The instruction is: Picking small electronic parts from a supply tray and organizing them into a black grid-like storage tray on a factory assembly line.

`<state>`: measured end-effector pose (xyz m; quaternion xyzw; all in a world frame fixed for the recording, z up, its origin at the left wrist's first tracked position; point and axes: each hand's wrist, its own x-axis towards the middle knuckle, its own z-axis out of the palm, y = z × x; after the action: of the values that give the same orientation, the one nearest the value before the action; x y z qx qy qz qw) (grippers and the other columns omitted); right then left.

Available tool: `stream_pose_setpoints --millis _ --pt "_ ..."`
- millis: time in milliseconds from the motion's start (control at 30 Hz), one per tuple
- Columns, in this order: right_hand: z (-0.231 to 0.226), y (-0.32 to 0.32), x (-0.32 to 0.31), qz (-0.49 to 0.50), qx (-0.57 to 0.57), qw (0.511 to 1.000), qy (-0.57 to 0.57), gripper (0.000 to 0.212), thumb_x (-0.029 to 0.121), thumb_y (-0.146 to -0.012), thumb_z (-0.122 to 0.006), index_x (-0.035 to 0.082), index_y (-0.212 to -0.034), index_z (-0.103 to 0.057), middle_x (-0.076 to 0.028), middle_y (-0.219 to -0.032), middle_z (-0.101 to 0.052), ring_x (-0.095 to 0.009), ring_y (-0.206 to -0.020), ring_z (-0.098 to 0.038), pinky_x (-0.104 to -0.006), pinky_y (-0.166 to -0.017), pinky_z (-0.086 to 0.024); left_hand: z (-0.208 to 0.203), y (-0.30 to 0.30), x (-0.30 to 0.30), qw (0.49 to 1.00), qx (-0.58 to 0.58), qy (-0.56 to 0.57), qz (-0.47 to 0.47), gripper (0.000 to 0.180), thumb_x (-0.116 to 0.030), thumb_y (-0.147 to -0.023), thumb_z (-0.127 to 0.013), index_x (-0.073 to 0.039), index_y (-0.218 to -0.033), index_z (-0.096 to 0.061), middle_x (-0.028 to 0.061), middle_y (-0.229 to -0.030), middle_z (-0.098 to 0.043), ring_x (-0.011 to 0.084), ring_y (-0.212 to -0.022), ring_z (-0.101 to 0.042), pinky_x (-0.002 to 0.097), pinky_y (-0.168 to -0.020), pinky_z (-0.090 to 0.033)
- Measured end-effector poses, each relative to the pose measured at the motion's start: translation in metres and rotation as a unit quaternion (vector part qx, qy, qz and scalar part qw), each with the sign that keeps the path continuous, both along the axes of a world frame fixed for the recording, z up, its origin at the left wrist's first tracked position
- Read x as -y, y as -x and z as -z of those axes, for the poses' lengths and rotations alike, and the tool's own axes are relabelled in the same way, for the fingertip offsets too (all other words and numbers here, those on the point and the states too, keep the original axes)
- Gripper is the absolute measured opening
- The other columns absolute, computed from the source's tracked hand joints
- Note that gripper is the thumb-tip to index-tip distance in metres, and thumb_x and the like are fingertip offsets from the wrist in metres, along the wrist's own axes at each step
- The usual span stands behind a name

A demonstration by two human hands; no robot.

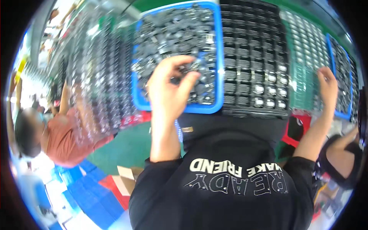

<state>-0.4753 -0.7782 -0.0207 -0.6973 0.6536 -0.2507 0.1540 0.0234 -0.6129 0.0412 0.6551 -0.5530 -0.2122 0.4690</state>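
Note:
My left hand (167, 86) is over a blue bin (219, 57) heaped with small dark grey and metallic parts (172, 27). Its thumb and forefinger are curved and apart, with loose parts showing in the gap; I make out nothing gripped. Farther right, my right hand (328, 86) is at the right side of a clear tray (303, 73) with rows of pockets. Its fingers are drawn together, and what they may hold is too small to make out. Between my hands lies a black compartment tray (255, 50); some pockets near its lower right hold shiny silver-white pieces (270, 92).
Stacked clear plastic trays (103, 73) stand left of the blue bin. Another blue bin of parts (341, 73) is at the far right. A person in a rust-coloured shirt (65, 138) sits at the left; another person (343, 161) is at the right. Blue boxes (92, 195) stand at lower left.

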Motion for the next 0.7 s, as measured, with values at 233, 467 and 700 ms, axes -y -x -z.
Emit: stream_pose_setpoints --millis 233,467,700 --pt "-0.008 -0.013 -0.001 -0.045 -0.054 0.997 -0.03 0.022 0.012 -0.096 -0.066 0.007 -0.117 -0.068 -0.003 -0.097 -0.067 -0.008 -0.084 -0.057 -0.0239 -0.075 -0.046 0.0 0.005 -0.003 0.939 -0.327 -0.023 0.105 0.041 0.002 -0.087 -0.073 -0.001 -0.127 -0.067 0.0069 -0.121 -0.069 0.0114 -0.09 -0.064 0.0263 -0.078 -0.055" --pt "-0.026 -0.1 -0.049 -0.07 0.32 0.945 0.021 0.021 0.007 -0.1 -0.064 -0.002 -0.119 -0.064 -0.01 -0.106 -0.071 -0.013 -0.086 -0.065 -0.0261 -0.08 -0.051 0.001 0.015 -0.005 0.91 -0.373 -0.026 0.179 0.052 0.011 -0.093 -0.053 -0.003 -0.143 -0.057 0.0107 -0.13 -0.065 0.0106 -0.09 -0.065 0.0246 -0.079 -0.055" --pt "-0.076 -0.21 -0.129 -0.208 0.488 0.847 -0.041 0.022 -0.008 -0.093 -0.063 -0.005 -0.115 -0.062 -0.019 -0.111 -0.07 -0.019 -0.09 -0.071 -0.0296 -0.082 -0.057 0.0 0.05 -0.007 0.86 -0.454 0.014 0.232 0.037 -0.01 -0.097 -0.064 0.005 -0.13 -0.056 0.0198 -0.112 -0.069 0.0135 -0.077 -0.063 0.026 -0.07 -0.054"
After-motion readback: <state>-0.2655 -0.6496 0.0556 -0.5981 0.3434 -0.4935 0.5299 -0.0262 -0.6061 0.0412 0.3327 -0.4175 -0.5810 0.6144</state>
